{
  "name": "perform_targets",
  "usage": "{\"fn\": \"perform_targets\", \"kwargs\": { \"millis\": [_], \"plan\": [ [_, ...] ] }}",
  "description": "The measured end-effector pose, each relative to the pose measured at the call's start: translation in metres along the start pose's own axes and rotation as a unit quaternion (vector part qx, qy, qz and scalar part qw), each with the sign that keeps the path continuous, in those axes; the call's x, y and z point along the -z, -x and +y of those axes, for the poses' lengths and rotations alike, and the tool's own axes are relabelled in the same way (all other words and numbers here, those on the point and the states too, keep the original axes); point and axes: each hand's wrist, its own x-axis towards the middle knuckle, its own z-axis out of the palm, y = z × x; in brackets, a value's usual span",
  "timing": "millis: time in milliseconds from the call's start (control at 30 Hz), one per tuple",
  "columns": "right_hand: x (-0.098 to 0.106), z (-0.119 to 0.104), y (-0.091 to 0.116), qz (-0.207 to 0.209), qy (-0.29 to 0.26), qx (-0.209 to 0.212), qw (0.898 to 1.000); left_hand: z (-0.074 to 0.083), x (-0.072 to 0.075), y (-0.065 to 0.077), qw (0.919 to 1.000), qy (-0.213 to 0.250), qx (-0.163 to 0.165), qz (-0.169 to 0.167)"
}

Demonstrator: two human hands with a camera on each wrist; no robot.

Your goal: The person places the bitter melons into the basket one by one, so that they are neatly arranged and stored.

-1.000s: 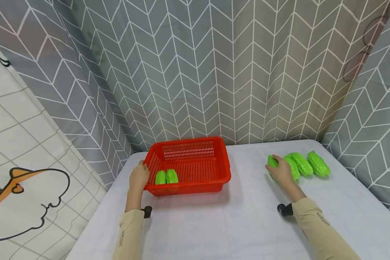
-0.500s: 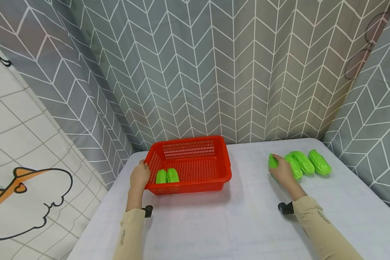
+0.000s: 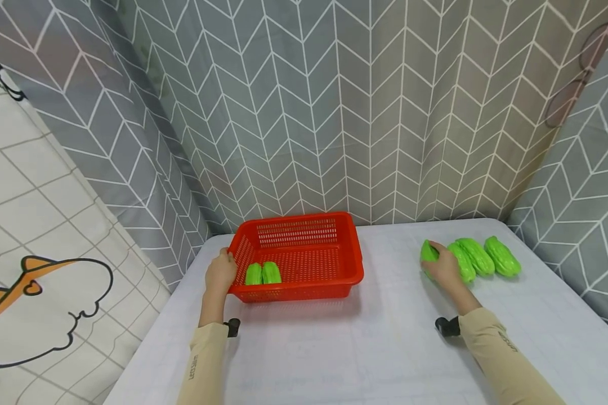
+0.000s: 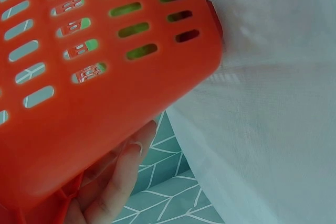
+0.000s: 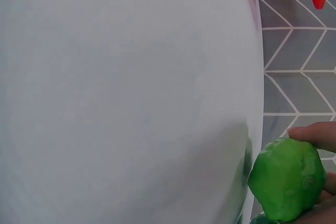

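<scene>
My left hand (image 3: 220, 273) grips the left rim of a red perforated plastic basket (image 3: 299, 291); the left wrist view shows its fingers (image 4: 118, 182) under the rim. Two bright green, ridged bitter melons (image 3: 262, 274) lie side by side in the basket's near left corner. On the right side of the table, my right hand (image 3: 446, 265) holds another bitter melon (image 3: 428, 253) between thumb and fingers, partly covering it. In the right wrist view this bitter melon (image 5: 287, 179) appears end-on. Just right of the hand lie three more bitter melons (image 3: 476, 257) in a row.
Both hands work over a table with a white cloth (image 3: 344, 349). Grey chevron-patterned curtains (image 3: 324, 112) hang behind the table and at its sides. A white tiled-pattern cloth with a cartoon drawing (image 3: 45, 304) hangs at left.
The head view has shifted slightly. The left hand stays on the basket rim, and the right hand stays on the bitter melon with hardly any visible movement.
</scene>
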Motion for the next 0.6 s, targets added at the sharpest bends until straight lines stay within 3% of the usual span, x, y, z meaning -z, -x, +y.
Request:
{"fn": "perform_targets", "kwargs": {
  "millis": [600],
  "plan": [
    [0.006,-0.036,-0.007,0.009,-0.014,0.014,1.0,0.001,0.0,-0.001,1.0,0.001,0.0,0.006]
  ]
}}
